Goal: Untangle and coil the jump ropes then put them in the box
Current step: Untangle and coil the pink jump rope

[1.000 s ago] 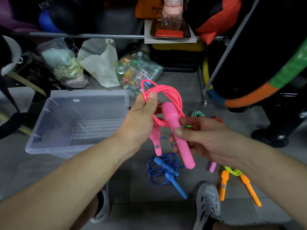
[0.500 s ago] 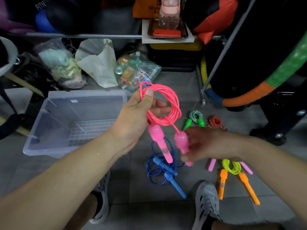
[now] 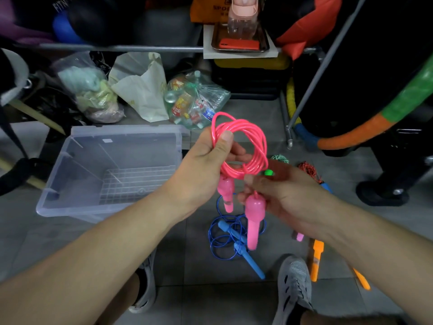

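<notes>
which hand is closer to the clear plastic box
Left. The left hand grips the coiled pink jump rope just beyond the right end of the clear box; the right hand pinches that rope's cord farther right, across the coil from the box.

The clear box (image 3: 126,131) sits left of centre with its top open and its grid bottom showing, so the way in is from above or over its right rim; the left hand (image 3: 206,165) and right hand (image 3: 288,198), both holding the pink jump rope (image 3: 234,172), hang just right of that rim with only air between; below them the blue jump rope (image 3: 234,238) sprawls on the floor beside a grey shoe (image 3: 293,285); orange handles (image 3: 316,259) lie near right; bags (image 3: 194,102) crowd the box's far side; a slanted metal pole (image 3: 316,78) and a hoop (image 3: 351,137) close the far right; bare tile (image 3: 30,242) shows near left of the box.
</notes>
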